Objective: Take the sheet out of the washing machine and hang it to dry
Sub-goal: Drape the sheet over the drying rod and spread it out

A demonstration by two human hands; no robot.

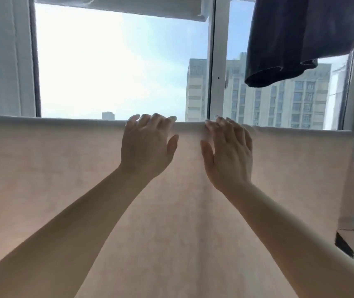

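Both forearms reach up, bare. Sheet [64, 179] pale pink, hangs flat, draped over line across window; top fold runs edge to edge. Left hand [146, 147] grip apart, fingertips at top fold. Right hand [229, 151] grip apart, fingers spread at fold. Dark garment [300, 39] hangs upper right. Beyond, window frame [214, 72], buildings [279, 100], sky.

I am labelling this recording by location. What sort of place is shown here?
Probably a high-rise apartment's enclosed balcony used for drying laundry: a pale pink sheet hangs before a large white-framed window, a dark navy garment hangs above, and tall apartment buildings stand outside.
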